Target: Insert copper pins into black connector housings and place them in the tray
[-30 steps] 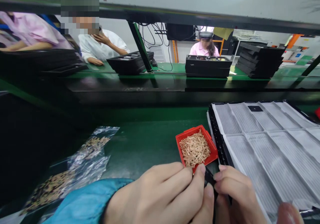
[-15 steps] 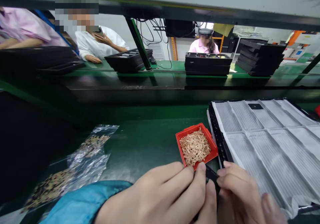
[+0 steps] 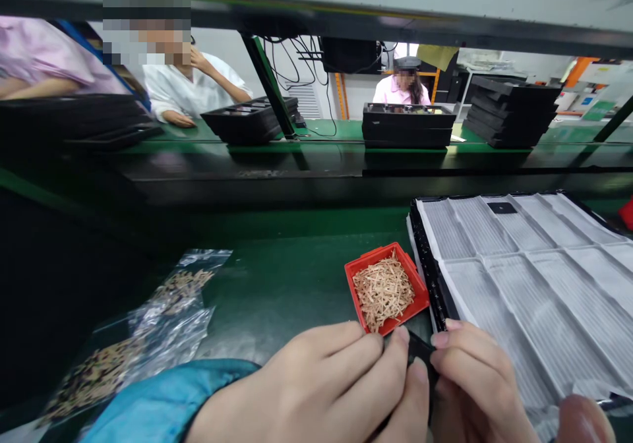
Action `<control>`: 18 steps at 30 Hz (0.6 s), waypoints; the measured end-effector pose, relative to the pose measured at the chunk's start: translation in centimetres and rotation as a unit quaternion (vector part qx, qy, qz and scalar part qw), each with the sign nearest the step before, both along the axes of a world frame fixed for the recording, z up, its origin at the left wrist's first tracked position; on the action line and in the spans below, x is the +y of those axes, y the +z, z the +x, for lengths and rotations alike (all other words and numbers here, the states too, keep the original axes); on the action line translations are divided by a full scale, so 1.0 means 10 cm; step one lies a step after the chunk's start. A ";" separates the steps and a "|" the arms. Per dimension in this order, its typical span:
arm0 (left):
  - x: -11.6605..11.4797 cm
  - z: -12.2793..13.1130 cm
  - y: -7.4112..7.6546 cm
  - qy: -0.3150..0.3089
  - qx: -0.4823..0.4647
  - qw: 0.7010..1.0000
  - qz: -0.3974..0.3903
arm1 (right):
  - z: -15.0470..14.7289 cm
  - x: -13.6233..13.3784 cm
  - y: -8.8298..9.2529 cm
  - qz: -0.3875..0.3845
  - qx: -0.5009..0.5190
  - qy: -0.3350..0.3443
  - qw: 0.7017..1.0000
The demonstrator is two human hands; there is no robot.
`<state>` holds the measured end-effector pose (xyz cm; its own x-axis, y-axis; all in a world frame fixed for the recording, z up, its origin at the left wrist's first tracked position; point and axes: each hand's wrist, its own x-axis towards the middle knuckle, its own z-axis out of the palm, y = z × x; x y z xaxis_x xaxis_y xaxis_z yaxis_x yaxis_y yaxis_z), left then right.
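My left hand (image 3: 321, 383) comes in from the bottom in a teal sleeve, fingers closed on a small flat black part (image 3: 420, 349). My right hand (image 3: 477, 370) pinches the right side of that same part. Most of the black part is hidden by my fingers, so its kind does not show. Just beyond my left fingertips stands a red box (image 3: 419, 298) holding many thin tan slivers (image 3: 383, 291). A white compartment tray (image 3: 524, 291) lies to the right, with one flat black piece (image 3: 502, 207) in a far compartment.
Clear plastic bags (image 3: 171, 318) with small brown-and-black pieces lie on the green table (image 3: 267, 285) at left. Black trays (image 3: 409, 126) stand on the far bench, where several people sit. A shelf edge (image 3: 316, 18) crosses above.
The whole view has shifted slightly left. Both hands stay on the black part; the right-hand fingers have moved a little. Across the bench, the person in white has moved a hand nearer the head.
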<state>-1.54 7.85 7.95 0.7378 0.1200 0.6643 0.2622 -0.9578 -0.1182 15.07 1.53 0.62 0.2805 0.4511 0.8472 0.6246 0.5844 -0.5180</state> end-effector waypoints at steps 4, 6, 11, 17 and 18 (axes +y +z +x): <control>-0.04 0.12 0.06 0.010 -0.020 0.995 -0.093 | 0.07 0.00 -0.06 0.006 0.023 -0.034 0.999; -0.06 0.13 0.07 0.035 -0.018 0.983 -0.182 | 0.09 -0.01 -0.03 -0.011 0.004 -0.025 1.000; -0.06 0.06 0.04 0.048 -0.001 0.893 -0.448 | 0.00 -0.03 0.14 -0.055 0.110 0.039 0.992; 0.11 0.13 0.01 -0.034 -0.044 0.647 -0.760 | -0.21 -0.06 0.27 -0.210 0.313 0.014 0.926; 0.13 0.14 0.01 -0.038 -0.049 0.632 -0.772 | -0.21 -0.06 0.28 -0.222 0.327 0.015 0.918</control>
